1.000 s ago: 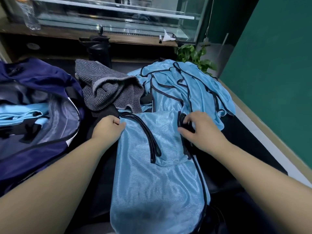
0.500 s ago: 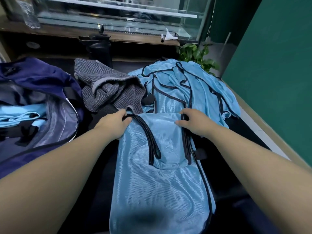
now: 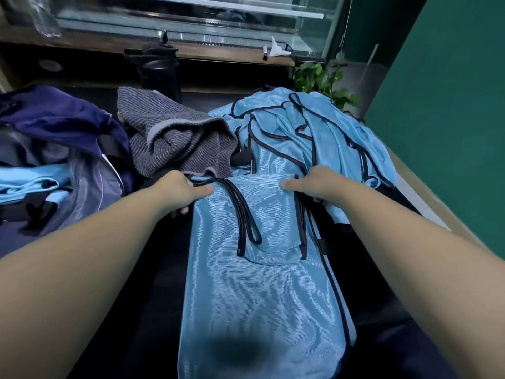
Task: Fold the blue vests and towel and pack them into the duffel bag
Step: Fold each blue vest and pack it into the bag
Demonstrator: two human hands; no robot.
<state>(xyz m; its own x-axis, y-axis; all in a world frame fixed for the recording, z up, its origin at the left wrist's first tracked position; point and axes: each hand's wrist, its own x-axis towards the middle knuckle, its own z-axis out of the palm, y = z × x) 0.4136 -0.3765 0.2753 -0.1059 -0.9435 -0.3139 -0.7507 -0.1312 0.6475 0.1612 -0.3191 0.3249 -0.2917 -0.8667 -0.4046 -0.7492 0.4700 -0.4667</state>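
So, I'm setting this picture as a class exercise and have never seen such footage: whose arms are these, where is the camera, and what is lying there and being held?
There is no machine here. A person wears a wide-angle camera on the head, looking forward and down, so both bare arms reach in from the bottom. The left hand and the right hand each grip a far corner of a light blue vest with black trim, spread flat on a dark surface. Behind it lies a heap of more blue vests, with a crumpled grey striped towel to its left. At far left an open navy duffel bag already holds some blue fabric.
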